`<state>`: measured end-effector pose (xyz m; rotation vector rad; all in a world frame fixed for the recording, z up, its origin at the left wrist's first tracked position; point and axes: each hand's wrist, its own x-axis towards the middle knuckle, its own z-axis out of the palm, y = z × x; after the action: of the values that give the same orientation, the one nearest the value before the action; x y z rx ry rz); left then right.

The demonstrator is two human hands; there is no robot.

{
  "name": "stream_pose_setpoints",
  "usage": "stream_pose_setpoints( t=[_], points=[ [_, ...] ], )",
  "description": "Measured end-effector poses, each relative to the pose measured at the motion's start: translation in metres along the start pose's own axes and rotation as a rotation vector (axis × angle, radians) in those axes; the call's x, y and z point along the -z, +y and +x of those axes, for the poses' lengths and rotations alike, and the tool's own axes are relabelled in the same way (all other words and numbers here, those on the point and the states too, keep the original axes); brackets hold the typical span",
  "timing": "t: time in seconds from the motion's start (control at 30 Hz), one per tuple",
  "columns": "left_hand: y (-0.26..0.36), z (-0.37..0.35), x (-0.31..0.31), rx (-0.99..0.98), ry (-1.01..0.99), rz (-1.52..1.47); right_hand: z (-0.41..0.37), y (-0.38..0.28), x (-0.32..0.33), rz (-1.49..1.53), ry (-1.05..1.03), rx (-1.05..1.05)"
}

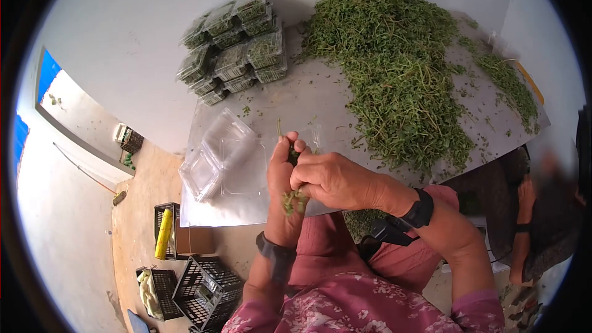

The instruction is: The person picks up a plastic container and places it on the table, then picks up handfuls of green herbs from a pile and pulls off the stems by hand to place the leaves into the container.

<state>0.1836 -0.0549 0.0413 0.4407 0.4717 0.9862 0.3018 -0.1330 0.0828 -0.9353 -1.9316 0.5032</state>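
Floor, left: black crates, yellow roll, box. Table, near edge: empty clear trays, open. Far edge: stack of shut trays, each filled with greens. Centre: left hand upright, fingers curled round herb bunch; right hand pinches the same bunch against the left palm. Bunch's long axis runs wrist to fingertips, pointing away from the person, above the table's near edge. Right: loose herb pile. Far right: another person's arm, blurred.

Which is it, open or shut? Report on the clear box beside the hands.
Open: the clear box lies spread on the table, lid folded back. Left hand and right hand pinch herb sprigs.
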Motion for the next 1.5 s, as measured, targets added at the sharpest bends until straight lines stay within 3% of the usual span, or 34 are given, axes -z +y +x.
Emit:
stream_pose_setpoints(
  t=[0.13, 0.2, 0.23, 0.27, 0.37, 0.5, 0.73, 0.93, 1.13, 1.5],
  points=[
    [-0.003, -0.01, -0.018, 0.044, 0.076, -0.035, 0.002, 0.008, 0.0, -0.061, 0.07, 0.085],
    [-0.002, -0.01, -0.016, -0.051, -0.111, 0.201, 0.005, 0.003, 0.01, 0.236, 0.086, -0.222],
    [-0.002, -0.015, -0.022, 0.005, -0.051, 0.148, 0.007, 0.001, 0.016, 0.384, 0.092, -0.376],
    [-0.002, -0.021, -0.031, 0.058, 0.011, 0.092, 0.007, 0.007, 0.019, 0.493, 0.159, -0.388],
    [-0.002, -0.012, -0.01, 0.072, -0.235, 0.152, 0.008, 0.016, 0.036, 0.68, 0.322, -0.48],
    [-0.002, -0.018, -0.01, 0.106, -0.239, 0.26, 0.006, 0.032, 0.04, 0.776, 0.432, -0.566],
    [0.0, -0.027, -0.018, 0.05, -0.223, 0.539, 0.007, 0.029, 0.041, 0.746, 0.38, -0.614],
    [0.002, -0.032, -0.015, 0.057, -0.331, 0.776, 0.007, 0.029, 0.042, 0.752, 0.364, -0.603],
    [-0.001, -0.034, -0.017, 0.081, -0.32, 0.764, 0.007, 0.024, 0.044, 0.714, 0.347, -0.606],
    [-0.005, -0.031, -0.01, -0.077, -0.254, 0.935, 0.006, 0.027, 0.044, 0.632, 0.321, -0.653]
  ],
)
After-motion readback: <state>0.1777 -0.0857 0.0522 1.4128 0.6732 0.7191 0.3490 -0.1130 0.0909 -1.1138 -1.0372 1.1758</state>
